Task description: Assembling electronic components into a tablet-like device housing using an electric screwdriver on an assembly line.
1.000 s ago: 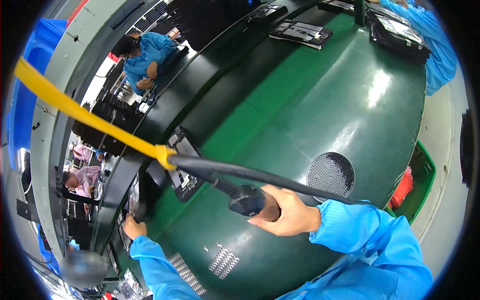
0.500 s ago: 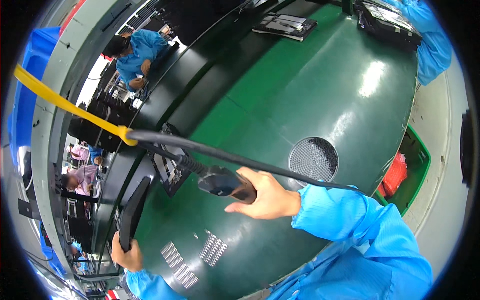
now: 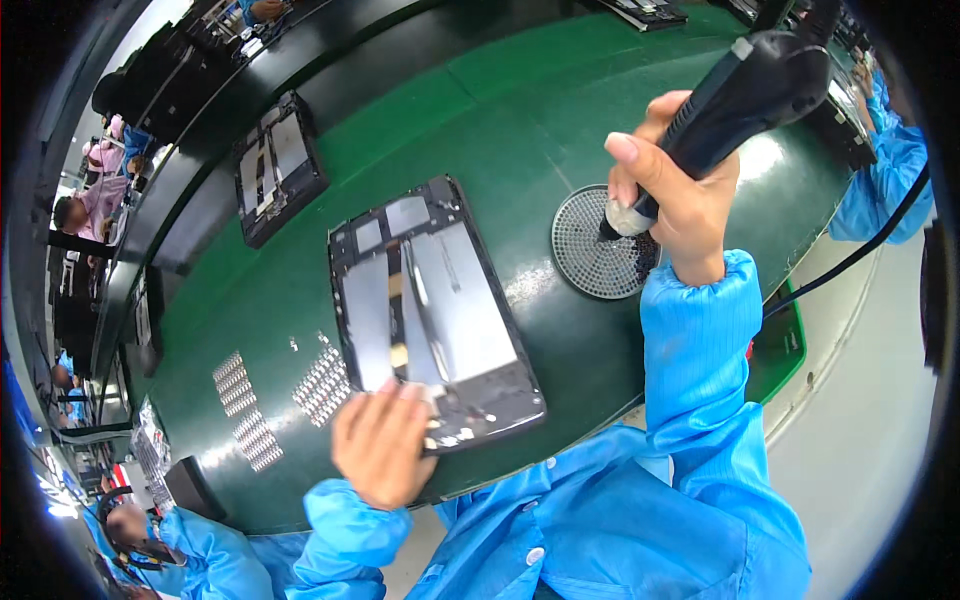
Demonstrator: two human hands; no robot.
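Observation:
My right hand (image 3: 690,195) is closed round a black electric screwdriver (image 3: 735,95). Its bit points down over a round grey perforated screw tray (image 3: 600,250), whose right side holds many small dark screws. In front of me lies an opened tablet-like device (image 3: 480,310), with a black frame, silver panels and a dark ribbon strip down its middle. On its near left corner rests my left hand (image 3: 385,440), slightly blurred, fingers stretched out flat over the edge. Left of the device, sheets of small silver pieces (image 3: 322,385) lie on the green table.
A second opened device (image 3: 280,165) lies at the far left, and another (image 3: 645,12) at the far edge. Beyond the table's right edge stands a green bin (image 3: 780,350). Co-workers in blue sit at the right (image 3: 890,185) and lower left (image 3: 215,550).
The dark flat device my left hand held upright at the left now lies flat before me. My right hand has carried the screwdriver right, over the screw tray. The view has shifted.

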